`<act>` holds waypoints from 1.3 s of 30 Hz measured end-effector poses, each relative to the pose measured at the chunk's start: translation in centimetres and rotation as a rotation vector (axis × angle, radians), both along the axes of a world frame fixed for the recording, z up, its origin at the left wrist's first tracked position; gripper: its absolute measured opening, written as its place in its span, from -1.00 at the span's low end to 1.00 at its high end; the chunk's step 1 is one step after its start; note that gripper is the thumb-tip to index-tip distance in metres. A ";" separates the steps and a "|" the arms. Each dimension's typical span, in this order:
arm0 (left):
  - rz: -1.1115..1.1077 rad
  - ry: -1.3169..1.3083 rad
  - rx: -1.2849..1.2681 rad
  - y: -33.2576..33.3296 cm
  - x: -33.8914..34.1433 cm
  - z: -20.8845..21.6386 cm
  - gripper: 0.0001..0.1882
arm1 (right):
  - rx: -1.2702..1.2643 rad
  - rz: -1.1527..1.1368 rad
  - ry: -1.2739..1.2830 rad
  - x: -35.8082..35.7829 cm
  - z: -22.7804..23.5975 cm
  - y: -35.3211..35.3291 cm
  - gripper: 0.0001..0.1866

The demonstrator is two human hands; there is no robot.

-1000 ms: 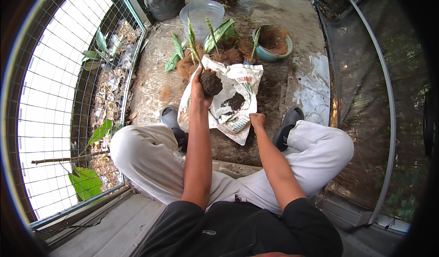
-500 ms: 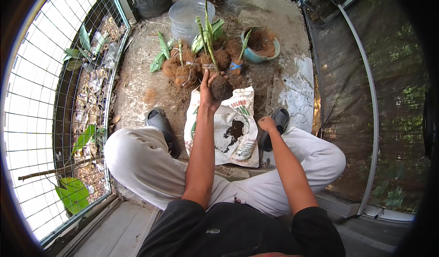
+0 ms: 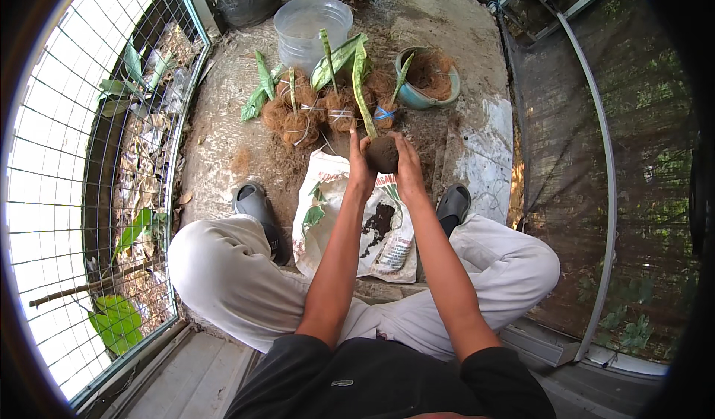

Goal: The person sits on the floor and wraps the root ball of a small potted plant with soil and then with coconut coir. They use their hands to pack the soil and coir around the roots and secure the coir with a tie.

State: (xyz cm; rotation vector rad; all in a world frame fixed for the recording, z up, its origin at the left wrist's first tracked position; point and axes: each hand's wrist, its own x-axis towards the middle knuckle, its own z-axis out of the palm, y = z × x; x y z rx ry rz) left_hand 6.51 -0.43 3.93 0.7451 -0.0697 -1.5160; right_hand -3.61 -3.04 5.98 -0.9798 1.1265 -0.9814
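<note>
My left hand (image 3: 360,169) and my right hand (image 3: 407,169) press from both sides on a dark ball of soil (image 3: 383,155). A tall, mottled green leaf cutting (image 3: 362,91) rises from the ball, looking like a snake plant. Beneath my hands lies a flattened white sack (image 3: 313,244), with a patch of loose dark soil (image 3: 380,221) on it. Just beyond are several brown fibre balls (image 3: 300,127) tied with string, some with leaves standing in them. One fibre ball at the right has a blue tie (image 3: 384,112).
A teal pot (image 3: 453,87) with brown fibre inside stands at the far right, and a clear plastic tub (image 3: 313,28) behind the plants. Black plant bags (image 3: 249,2) sit at the back. Wire fencing (image 3: 126,188) runs along the left, dark netting (image 3: 573,151) along the right.
My right hand has come up from beside my right foot to the soil ball. My left hand has shifted slightly right and nearer, and the ball with its leaf is now between both hands.
</note>
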 end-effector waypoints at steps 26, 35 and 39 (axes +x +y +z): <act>0.041 -0.059 0.038 -0.1 1.0 4.3 -0.23 | -0.727 0.017 0.452 1.5 4.5 2.6 -0.67; -0.066 0.287 -0.073 0.5 3.5 2.0 -0.27 | -0.159 -0.169 0.062 -1.9 4.4 1.3 -0.58; -0.109 0.268 -0.111 0.7 3.7 1.8 -0.27 | -0.030 -0.196 0.031 -2.8 3.1 1.3 -0.61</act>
